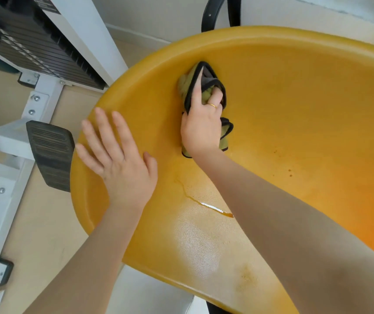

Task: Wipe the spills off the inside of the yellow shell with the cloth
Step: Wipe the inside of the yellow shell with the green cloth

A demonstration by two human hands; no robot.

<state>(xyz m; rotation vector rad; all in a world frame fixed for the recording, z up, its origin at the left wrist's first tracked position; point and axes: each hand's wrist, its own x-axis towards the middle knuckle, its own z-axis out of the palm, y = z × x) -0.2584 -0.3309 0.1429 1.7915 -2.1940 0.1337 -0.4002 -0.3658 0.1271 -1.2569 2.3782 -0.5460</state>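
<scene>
Inside, glossy yellow shell (295, 91), amber streak (215, 209), right hand (200, 130) gripping cloth (204, 87), left hand (122, 164) flat.

A white-painted bolted metal frame (45, 91) stands on the pale beige floor (45, 234), carrying a black ribbed weight stack (34, 41) and a black grooved rubber foot pedal (50, 152). Behind runs a light wall (159, 12) with a cream skirting board (136, 36).
</scene>
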